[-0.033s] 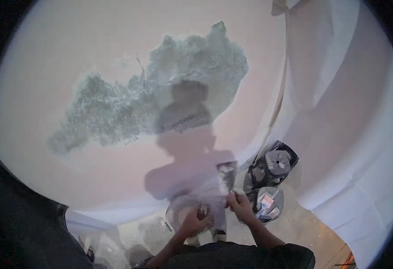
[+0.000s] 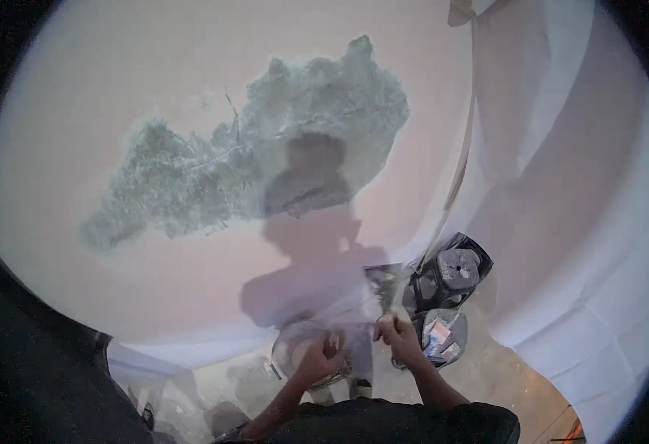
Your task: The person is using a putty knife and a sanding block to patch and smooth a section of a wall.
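– In the head view, where's the scraper point(image 2: 382, 280)?
– Clamped in the right hand point(image 2: 398, 337), blade before the pale wall point(image 2: 191, 288), near a dark stool point(image 2: 459, 268)
– And the left hand point(image 2: 318, 362)?
– Curled, apart from the right; I cannot tell whether it grips anything

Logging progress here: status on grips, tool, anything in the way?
Right grip holds scraper, motion-blurred. Left grip low, contents unclear. Shadow across grey patch; black stool right of scraper.
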A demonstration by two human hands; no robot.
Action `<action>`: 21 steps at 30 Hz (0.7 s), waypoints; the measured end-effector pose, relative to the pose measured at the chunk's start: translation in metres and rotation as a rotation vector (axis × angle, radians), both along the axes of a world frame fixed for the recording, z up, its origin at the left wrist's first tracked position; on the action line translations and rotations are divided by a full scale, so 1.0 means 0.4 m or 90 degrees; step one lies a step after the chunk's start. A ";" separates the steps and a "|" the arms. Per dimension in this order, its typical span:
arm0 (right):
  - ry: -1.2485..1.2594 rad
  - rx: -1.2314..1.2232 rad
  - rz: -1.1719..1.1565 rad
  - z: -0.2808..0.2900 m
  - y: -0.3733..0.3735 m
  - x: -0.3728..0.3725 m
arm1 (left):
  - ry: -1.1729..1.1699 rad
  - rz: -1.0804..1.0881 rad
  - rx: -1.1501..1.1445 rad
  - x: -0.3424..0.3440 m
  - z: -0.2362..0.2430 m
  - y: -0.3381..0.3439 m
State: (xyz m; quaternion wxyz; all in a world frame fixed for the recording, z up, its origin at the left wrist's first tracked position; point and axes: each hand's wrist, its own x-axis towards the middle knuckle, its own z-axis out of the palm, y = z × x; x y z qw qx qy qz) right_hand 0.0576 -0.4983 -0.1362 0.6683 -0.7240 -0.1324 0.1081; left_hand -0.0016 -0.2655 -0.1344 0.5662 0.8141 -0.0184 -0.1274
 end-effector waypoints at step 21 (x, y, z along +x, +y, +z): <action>0.093 -0.147 -0.034 -0.057 0.024 -0.347 | 0.106 0.099 -0.977 -0.193 -0.047 0.020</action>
